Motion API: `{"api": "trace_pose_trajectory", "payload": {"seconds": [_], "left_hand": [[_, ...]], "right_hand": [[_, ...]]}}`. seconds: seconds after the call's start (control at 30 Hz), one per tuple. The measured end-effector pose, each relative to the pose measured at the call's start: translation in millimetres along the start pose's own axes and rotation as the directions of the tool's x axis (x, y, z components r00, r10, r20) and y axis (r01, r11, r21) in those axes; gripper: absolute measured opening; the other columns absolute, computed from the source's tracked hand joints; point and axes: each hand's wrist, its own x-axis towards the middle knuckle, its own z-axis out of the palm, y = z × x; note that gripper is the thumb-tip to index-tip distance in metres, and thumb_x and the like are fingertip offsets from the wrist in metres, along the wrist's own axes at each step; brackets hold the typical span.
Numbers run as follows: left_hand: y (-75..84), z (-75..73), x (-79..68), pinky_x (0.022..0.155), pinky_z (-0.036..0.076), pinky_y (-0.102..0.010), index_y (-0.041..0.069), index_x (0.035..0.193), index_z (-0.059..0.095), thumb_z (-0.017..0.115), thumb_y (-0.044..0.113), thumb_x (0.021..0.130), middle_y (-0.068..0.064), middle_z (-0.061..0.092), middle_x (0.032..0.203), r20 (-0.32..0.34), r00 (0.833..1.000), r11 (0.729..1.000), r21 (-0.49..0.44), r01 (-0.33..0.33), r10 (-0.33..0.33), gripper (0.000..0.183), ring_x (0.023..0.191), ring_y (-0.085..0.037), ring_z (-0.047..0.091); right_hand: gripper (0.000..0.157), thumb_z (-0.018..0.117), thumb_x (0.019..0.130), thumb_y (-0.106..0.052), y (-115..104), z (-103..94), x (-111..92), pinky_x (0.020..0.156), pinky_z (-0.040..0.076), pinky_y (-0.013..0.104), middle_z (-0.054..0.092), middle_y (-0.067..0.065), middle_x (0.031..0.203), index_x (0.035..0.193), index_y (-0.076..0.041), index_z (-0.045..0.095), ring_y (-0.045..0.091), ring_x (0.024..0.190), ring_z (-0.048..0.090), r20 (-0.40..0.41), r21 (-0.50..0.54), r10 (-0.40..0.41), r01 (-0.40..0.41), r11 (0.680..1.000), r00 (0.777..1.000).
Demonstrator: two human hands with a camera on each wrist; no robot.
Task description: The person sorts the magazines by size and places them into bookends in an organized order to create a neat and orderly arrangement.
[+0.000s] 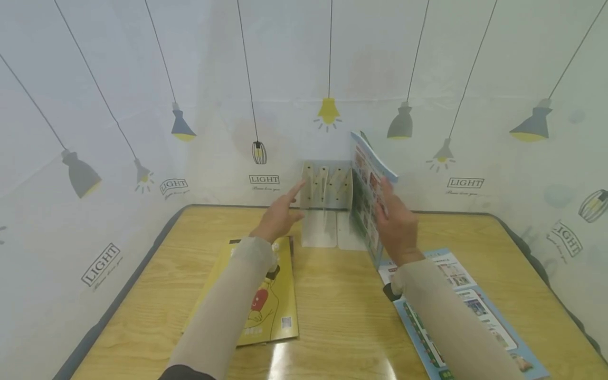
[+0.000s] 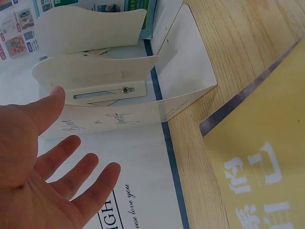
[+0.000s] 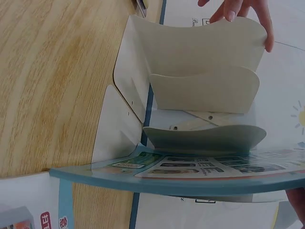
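A pale desktop book rack (image 1: 336, 231) with curved dividers (image 3: 205, 88) stands at the back of the table. My left hand (image 1: 280, 214) is at its left end, fingertips at the upper edge of the outer panel (image 3: 200, 40). In the left wrist view the thumb lies near that panel, other fingers spread apart. An upright blue-edged magazine (image 1: 368, 200) with printed pictures stands at the rack's right side. My right hand (image 1: 400, 227) is beside its near edge, fingers pointing up and blurred. In the right wrist view the magazine hides most of that hand.
A yellow booklet (image 1: 280, 264) lies flat on the wooden table (image 1: 332, 316), partly under the left forearm. Another blue-and-white magazine (image 1: 480, 301) lies on the right, beneath the right forearm. A white wall sheet (image 1: 285, 116) printed with lamps rises behind the rack.
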Motion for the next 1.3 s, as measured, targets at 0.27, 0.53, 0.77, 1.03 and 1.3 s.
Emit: {"api": "trace_pose_trajectory", "payload": {"seconds": [0.27,0.53,0.77,1.03,1.3], "left_hand": [[0.5,0.2,0.3,0.096,0.045,-0.056,0.045,0.154,0.016,0.068,0.018,0.092,-0.017,0.047,0.142,-0.004,1.0,1.0,0.003,0.0,0.0,0.085,0.122,-0.036,0.05],[-1.2,1.1,0.7,0.096,0.045,-0.056,0.048,0.153,0.015,0.068,0.02,0.092,-0.015,0.048,0.142,-0.007,1.0,1.0,0.012,0.004,-0.004,0.085,0.123,-0.036,0.05],[-0.6,0.5,0.6,0.094,0.047,-0.055,0.05,0.152,0.015,0.068,0.02,0.092,-0.016,0.047,0.142,-0.005,1.0,1.0,0.01,0.008,-0.008,0.086,0.122,-0.036,0.05],[-0.4,0.5,0.6,0.092,0.048,-0.054,0.048,0.153,0.015,0.068,0.021,0.092,-0.015,0.047,0.143,-0.003,1.0,1.0,0.013,0.013,-0.013,0.086,0.121,-0.035,0.051],[0.2,0.3,0.8,0.097,0.045,-0.055,0.045,0.154,0.015,0.068,0.019,0.092,-0.016,0.047,0.143,0.001,1.0,1.0,0.012,0.01,-0.01,0.086,0.123,-0.036,0.05]], "right_hand": [[0.062,0.071,0.082,0.0,-4.6,4.4,0.2,0.05,0.052,0.048,0.066,0.021,0.089,0.14,-0.008,0.051,0.037,0.061,0.06,-0.002,0.008,-0.046,0.046,0.999,0.999],[0.064,0.073,0.08,0.003,-11.7,7.3,1.3,0.061,0.056,0.05,0.068,0.023,0.101,0.139,-0.007,0.052,0.041,0.077,0.067,0.004,0.06,-0.03,0.03,0.998,1.0],[0.067,0.072,0.082,-0.002,-16.6,10.1,3.7,0.057,0.055,0.048,0.066,0.023,0.113,0.144,-0.009,0.047,0.038,0.07,0.064,0.065,0.079,-0.011,0.006,0.997,0.998],[0.068,0.061,0.084,-0.001,-19.3,10.1,-0.9,0.039,0.044,0.038,0.064,0.026,0.114,0.148,-0.006,0.039,0.024,0.044,0.045,0.14,0.135,-0.019,0.0,0.991,0.99],[0.071,0.062,0.083,0.001,-21.6,8.9,-3.0,0.042,0.049,0.037,0.064,0.026,0.103,0.149,-0.009,0.038,0.026,0.048,0.052,0.167,0.164,-0.031,0.003,0.986,0.985]]}}
